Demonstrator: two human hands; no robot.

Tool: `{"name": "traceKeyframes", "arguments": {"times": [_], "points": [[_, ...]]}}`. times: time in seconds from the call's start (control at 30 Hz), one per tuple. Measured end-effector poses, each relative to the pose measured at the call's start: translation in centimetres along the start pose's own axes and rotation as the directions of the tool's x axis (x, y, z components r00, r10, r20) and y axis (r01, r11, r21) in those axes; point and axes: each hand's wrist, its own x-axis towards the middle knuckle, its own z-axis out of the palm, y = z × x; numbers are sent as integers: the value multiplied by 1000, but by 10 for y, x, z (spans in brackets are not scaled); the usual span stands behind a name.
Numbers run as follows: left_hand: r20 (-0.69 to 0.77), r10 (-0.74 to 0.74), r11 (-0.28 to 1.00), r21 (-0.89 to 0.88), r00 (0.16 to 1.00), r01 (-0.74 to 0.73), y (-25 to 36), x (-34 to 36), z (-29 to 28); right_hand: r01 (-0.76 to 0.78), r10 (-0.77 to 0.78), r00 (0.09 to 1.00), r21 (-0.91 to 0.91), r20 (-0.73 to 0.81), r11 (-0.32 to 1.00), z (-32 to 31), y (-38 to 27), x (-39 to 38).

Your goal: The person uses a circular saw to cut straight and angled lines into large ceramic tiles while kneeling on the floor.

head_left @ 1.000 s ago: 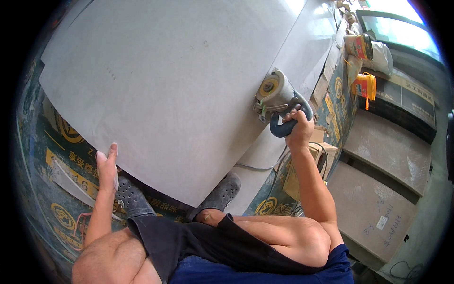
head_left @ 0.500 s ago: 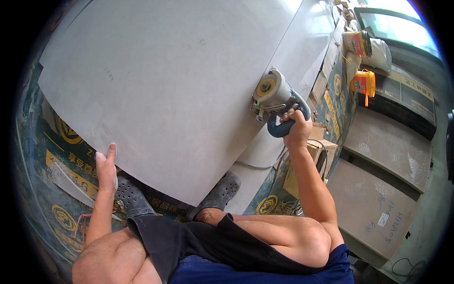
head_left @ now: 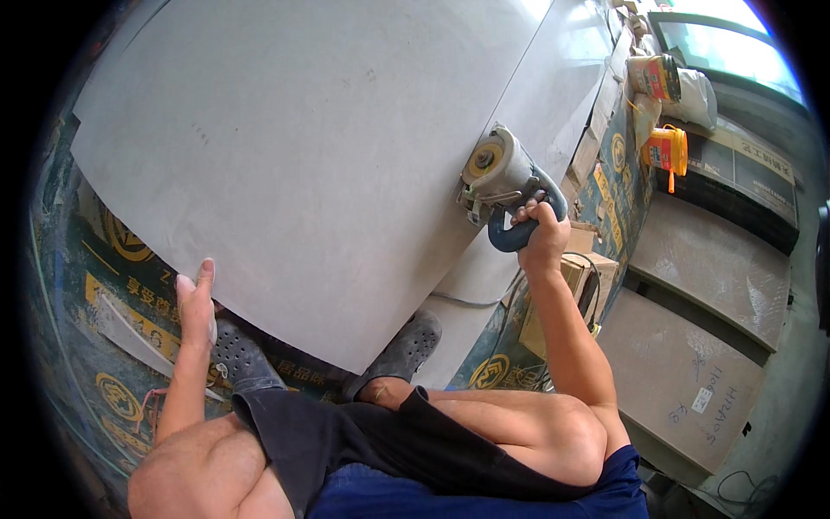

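Observation:
My right hand [head_left: 540, 238] grips the dark looped handle of a grey cutting saw [head_left: 494, 166] with a yellow guard, resting on a large pale grey slab [head_left: 320, 156] beside a long straight seam running up and right. My left hand [head_left: 197, 303] is at the slab's near left edge, thumb stretched up onto the surface and apart from the other fingers, which look whitened with dust; part of them is hard to make out. My grey perforated clogs [head_left: 406, 350] show below the slab's edge. The saw's blade is hidden.
Buckets [head_left: 666, 151] and a white sack [head_left: 699, 95] line the upper right, near a glass pane [head_left: 718, 48]. Flat brown packages [head_left: 674, 381] lie at the right. A wooden box [head_left: 553, 320] with a cable sits beside my right forearm, on green printed floor sheeting [head_left: 130, 329].
The saw and my right hand shifted slightly left between a second and half a second ago, with little visible movement since. My left hand stays at the edge.

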Motion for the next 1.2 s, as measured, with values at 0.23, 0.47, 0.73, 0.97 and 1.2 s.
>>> {"name": "traceKeyframes", "arguments": {"times": [0.23,0.47,0.73,0.97,1.2], "points": [[-8,114,993,29,993,-114,-1,0,1,0,0,1000,-7,5,1000,-1,1,-4],[-20,40,998,44,999,-39,-1,0,-2,-2,2,1000,0,14,1000,-1,1,-7],[-28,101,993,59,995,-99,-5,2,-1,-7,8,1000,39,-25,999,4,-1,-13],[-1,94,994,56,996,-94,-12,7,-7,-18,18,1000,2,5,1000,-1,0,-16],[-20,69,997,38,997,-68,-2,-1,2,-25,25,1000,11,-10,1000,-2,0,-22]]}}
